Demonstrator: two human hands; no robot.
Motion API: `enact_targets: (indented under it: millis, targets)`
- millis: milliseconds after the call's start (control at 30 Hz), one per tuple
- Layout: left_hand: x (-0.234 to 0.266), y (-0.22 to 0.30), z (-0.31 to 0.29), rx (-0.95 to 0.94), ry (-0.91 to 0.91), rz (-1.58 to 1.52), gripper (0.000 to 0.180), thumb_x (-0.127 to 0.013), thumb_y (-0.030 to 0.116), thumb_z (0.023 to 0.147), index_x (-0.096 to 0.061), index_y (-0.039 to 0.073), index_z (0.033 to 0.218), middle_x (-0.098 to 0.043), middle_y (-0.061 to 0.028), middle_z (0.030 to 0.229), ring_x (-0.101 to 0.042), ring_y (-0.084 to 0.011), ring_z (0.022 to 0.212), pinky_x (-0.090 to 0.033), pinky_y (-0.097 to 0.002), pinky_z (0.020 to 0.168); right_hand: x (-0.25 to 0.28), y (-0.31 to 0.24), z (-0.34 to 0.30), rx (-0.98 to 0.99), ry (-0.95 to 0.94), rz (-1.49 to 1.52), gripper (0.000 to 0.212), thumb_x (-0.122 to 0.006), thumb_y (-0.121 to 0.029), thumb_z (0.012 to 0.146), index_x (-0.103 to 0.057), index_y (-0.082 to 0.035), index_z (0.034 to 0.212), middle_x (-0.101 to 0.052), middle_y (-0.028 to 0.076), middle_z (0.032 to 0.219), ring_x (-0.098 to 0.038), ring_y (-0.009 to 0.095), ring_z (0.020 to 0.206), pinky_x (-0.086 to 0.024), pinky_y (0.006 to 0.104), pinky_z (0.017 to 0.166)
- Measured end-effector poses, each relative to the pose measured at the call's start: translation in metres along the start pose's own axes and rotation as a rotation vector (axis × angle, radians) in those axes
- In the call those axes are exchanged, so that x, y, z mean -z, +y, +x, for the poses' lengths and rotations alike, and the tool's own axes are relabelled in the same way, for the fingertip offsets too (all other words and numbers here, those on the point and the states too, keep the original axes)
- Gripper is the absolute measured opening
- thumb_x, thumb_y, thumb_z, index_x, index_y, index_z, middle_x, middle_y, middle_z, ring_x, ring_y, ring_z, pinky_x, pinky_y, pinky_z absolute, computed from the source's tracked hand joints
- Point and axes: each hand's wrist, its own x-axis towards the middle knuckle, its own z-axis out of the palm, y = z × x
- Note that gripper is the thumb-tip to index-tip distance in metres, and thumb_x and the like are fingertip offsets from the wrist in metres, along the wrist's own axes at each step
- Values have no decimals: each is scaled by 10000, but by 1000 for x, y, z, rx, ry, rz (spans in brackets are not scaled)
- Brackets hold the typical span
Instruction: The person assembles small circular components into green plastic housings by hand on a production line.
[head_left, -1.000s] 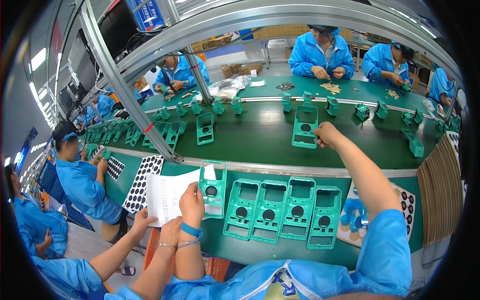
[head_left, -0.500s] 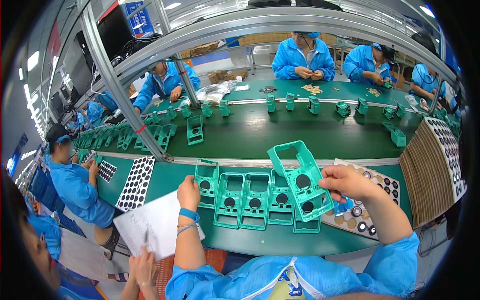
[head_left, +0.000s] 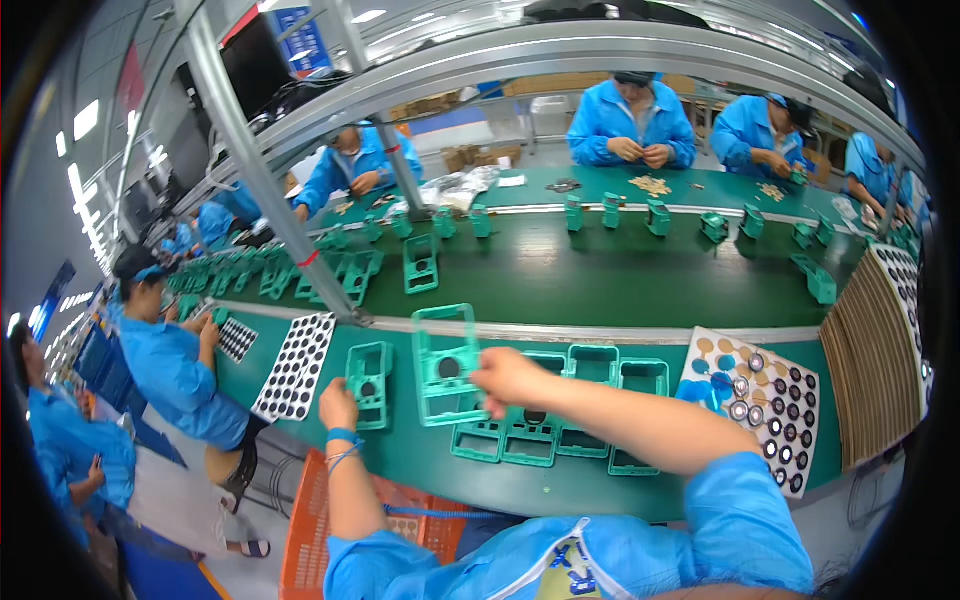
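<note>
My right hand [head_left: 512,382] is closed on the right edge of a green plastic housing [head_left: 431,362], held up over the bench and somewhat blurred. This housing is a rectangular frame with openings and a round black disc in it. My left hand [head_left: 338,406] grips the left edge of a second green housing [head_left: 369,412], which also has a black disc and stands at the left on the bench. Several more housings [head_left: 641,470] lie in a row under my right forearm, which partly hides them. A blue band circles my left wrist.
At right lies a sheet of round discs [head_left: 793,428] beside stacked cardboard sheets [head_left: 866,370]. Black-dot sheets [head_left: 297,366] lie at left. Beyond runs a conveyor [head_left: 520,275] with green parts. An orange basket [head_left: 304,525] stands below. Co-workers [head_left: 185,350] sit around; a metal post [head_left: 245,150] rises at left.
My right hand has carried its housing leftward across the row. My left hand and its housing have shifted left, away from the row. The person with the white paper has left the near left.
</note>
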Motion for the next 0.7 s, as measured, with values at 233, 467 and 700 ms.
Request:
enact_targets:
  millis: [233, 467, 700]
  targets:
    - [32, 4, 2, -225, 162, -267, 241, -548, 91, 804, -582, -29, 1010, -619, -187, 919, -597, -296, 825, -459, -364, 717, -76, 5, 89, -258, 0, 4, 224, -472, -67, 827, -556, 140, 817, -625, 220, 670, -628, 281, 494, -517, 370, 406]
    - [107, 103, -57, -109, 35, -1496, 180, -514, 109, 867, -582, -5, 989, -589, -53, 885, -498, -84, 715, -372, -204, 575, -34, -7, -14, 53, -4, -253, 179, -458, -77, 819, -549, 69, 869, -619, 169, 768, -641, 251, 553, -503, 336, 431]
    - [169, 172, -93, -375, -1287, -2876, 146, -645, 160, 777, -581, 36, 821, -520, -57, 724, -448, -118, 626, -361, -200, 447, 188, 32, -206, -59, 825, -218, 122, -558, -96, 804, -618, -28, 885, -629, 61, 749, -616, 131, 632, -518, 264, 526]
